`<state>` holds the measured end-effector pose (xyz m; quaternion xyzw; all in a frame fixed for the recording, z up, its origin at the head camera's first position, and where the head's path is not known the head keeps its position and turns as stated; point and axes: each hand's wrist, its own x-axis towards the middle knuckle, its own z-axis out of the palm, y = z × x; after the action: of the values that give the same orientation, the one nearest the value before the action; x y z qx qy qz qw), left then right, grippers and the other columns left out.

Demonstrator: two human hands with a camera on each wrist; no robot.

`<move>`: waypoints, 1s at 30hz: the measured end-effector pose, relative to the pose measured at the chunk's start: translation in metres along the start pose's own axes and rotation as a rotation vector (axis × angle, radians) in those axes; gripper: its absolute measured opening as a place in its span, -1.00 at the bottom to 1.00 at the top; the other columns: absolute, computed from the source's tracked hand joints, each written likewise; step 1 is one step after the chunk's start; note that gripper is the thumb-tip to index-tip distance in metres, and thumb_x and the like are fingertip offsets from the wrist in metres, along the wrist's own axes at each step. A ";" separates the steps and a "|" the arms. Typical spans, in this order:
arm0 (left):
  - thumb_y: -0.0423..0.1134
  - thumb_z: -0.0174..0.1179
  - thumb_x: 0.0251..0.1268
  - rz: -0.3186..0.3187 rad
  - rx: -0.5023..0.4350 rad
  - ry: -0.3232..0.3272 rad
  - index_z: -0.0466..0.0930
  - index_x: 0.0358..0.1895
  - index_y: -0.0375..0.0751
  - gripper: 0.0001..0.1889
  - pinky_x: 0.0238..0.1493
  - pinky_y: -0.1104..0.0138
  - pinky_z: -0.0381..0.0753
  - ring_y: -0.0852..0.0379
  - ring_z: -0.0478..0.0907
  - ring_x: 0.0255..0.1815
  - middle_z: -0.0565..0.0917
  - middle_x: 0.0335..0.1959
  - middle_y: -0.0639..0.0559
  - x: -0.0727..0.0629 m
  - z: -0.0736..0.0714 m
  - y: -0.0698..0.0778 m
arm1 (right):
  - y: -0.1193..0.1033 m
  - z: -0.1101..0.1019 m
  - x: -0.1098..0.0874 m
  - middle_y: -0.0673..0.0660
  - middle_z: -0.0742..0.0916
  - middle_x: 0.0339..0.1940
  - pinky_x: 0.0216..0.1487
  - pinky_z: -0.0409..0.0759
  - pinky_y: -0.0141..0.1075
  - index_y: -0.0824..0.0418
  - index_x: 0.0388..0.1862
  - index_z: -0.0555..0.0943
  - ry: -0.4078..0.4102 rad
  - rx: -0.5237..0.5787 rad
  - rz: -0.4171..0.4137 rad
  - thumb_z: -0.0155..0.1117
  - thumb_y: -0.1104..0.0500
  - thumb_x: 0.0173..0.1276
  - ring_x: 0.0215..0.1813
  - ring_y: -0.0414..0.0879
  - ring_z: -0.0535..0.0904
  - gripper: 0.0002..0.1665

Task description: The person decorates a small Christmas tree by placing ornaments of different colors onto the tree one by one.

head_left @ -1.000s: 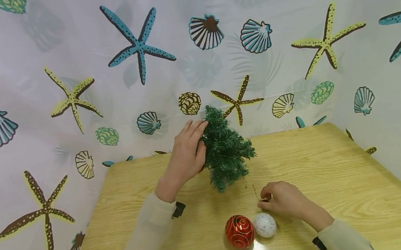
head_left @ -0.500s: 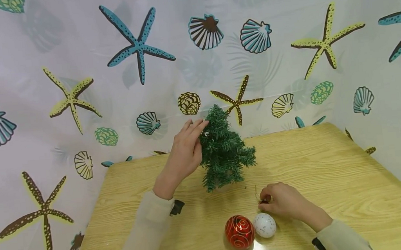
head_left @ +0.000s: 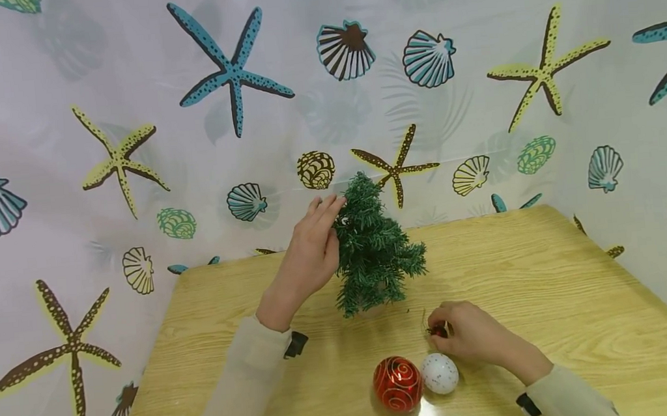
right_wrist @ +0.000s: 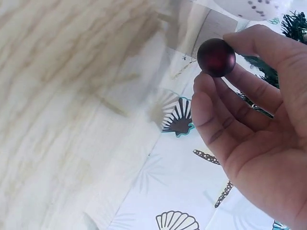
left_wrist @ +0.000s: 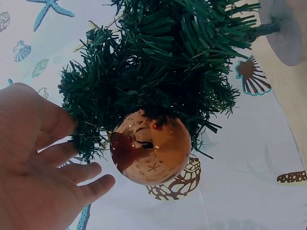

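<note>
A small green artificial Christmas tree [head_left: 372, 247] stands near the back of the table. My left hand [head_left: 310, 252] touches its left side with fingers mostly straight. In the left wrist view, a shiny copper-red bauble [left_wrist: 152, 151] hangs among the branches beside my left hand [left_wrist: 45, 172], apart from the fingers. My right hand [head_left: 473, 333] pinches a small dark red bauble [head_left: 439, 332] between thumb and fingertips, low over the table. The right wrist view shows this dark red bauble [right_wrist: 217, 58] at the fingertips of my right hand [right_wrist: 259, 120].
Just in front of my right hand, a white speckled bauble [head_left: 440, 374] touches or nearly touches a large red bauble with swirls [head_left: 398, 384]. The wooden table [head_left: 526, 264] ends at a shell-and-starfish-printed cloth [head_left: 281, 147] behind and at the sides.
The tree has straightened, its top shifting right and its foot left. My left hand stays beside it. In my right hand the dark red bauble has turned into clearer view.
</note>
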<state>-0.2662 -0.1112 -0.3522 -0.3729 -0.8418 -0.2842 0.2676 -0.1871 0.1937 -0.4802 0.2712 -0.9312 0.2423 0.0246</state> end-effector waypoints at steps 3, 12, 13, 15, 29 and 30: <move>-0.60 -0.11 0.53 0.006 -0.004 0.003 0.38 0.50 -0.48 -0.48 0.69 0.00 0.17 -0.29 0.38 0.58 0.49 0.47 -0.40 0.000 0.000 0.001 | -0.002 -0.004 0.001 -0.08 0.68 -0.35 -0.38 0.51 -0.44 0.20 -0.18 0.78 0.022 0.030 -0.015 0.46 0.29 0.27 -0.37 -0.32 0.49 -0.86; -0.57 -0.11 0.56 -0.019 -0.008 -0.014 0.38 0.51 -0.45 -0.49 0.67 -0.05 0.18 -0.30 0.29 0.63 0.47 0.49 -0.41 -0.001 0.000 0.002 | -0.010 -0.020 0.005 -0.06 0.69 -0.33 -0.38 0.56 -0.44 0.20 -0.19 0.75 0.169 0.054 -0.144 0.48 0.37 0.26 -0.37 -0.25 0.54 -0.84; -0.57 -0.12 0.56 -0.019 -0.010 -0.012 0.39 0.51 -0.46 -0.49 0.67 -0.06 0.18 -0.31 0.30 0.62 0.47 0.48 -0.41 -0.001 0.000 0.002 | -0.011 -0.022 0.005 -0.06 0.69 -0.33 -0.38 0.56 -0.44 0.20 -0.19 0.75 0.184 0.053 -0.150 0.48 0.37 0.25 -0.37 -0.26 0.54 -0.83; -0.57 -0.11 0.56 -0.016 -0.012 -0.005 0.40 0.50 -0.46 -0.50 0.67 -0.06 0.18 -0.32 0.30 0.62 0.48 0.47 -0.42 -0.001 0.000 0.003 | -0.012 -0.024 0.007 -0.07 0.70 -0.32 -0.37 0.57 -0.43 0.20 -0.18 0.75 0.208 0.045 -0.157 0.49 0.36 0.25 -0.37 -0.29 0.53 -0.82; -0.55 -0.06 0.57 -0.031 -0.021 -0.021 0.38 0.52 -0.43 -0.49 0.70 -0.02 0.10 -0.26 0.23 0.66 0.45 0.52 -0.38 -0.002 0.000 0.004 | -0.019 -0.045 0.018 -0.03 0.74 -0.26 -0.38 0.61 -0.40 0.21 -0.13 0.74 0.384 0.028 -0.344 0.51 0.44 0.15 -0.36 -0.30 0.53 -0.69; -0.54 -0.05 0.57 -0.037 -0.025 -0.024 0.38 0.52 -0.42 -0.49 0.70 -0.02 0.10 -0.26 0.22 0.67 0.43 0.53 -0.38 -0.002 0.000 0.004 | -0.019 -0.046 0.018 -0.03 0.74 -0.26 -0.37 0.60 -0.44 0.21 -0.13 0.74 0.391 0.026 -0.352 0.51 0.44 0.14 -0.37 -0.30 0.53 -0.68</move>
<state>-0.2618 -0.1101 -0.3521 -0.3639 -0.8482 -0.2948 0.2474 -0.1966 0.1918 -0.4277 0.3771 -0.8441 0.2939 0.2426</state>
